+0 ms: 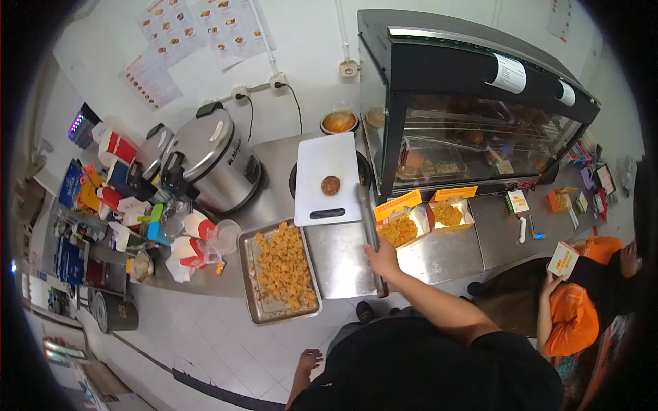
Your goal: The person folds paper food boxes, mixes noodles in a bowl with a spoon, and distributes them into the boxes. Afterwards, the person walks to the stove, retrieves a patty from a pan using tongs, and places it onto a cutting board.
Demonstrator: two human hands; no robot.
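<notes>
My right hand (382, 259) is closed around long metal tongs (369, 222), held beside the right edge of a white cutting board (327, 154). One round brown patty (330, 185) lies on the board above its dark handle slot. To the right of the tongs stand two open yellow-and-white boxes holding orange-yellow food, a nearer one (399, 231) and a farther one (448, 214). My left hand (310, 359) hangs low over the floor, fingers loosely curled and apart, with nothing in it. Above it, a metal tray (247, 274) holds fried pieces (284, 264).
A glass-fronted display warmer (473, 137) stands at the back right, large steel cookers (209, 161) at the back left. Cups and packaging crowd the left counter. At the right, a person in an orange-sleeved top (572, 318) holds a small box (563, 261).
</notes>
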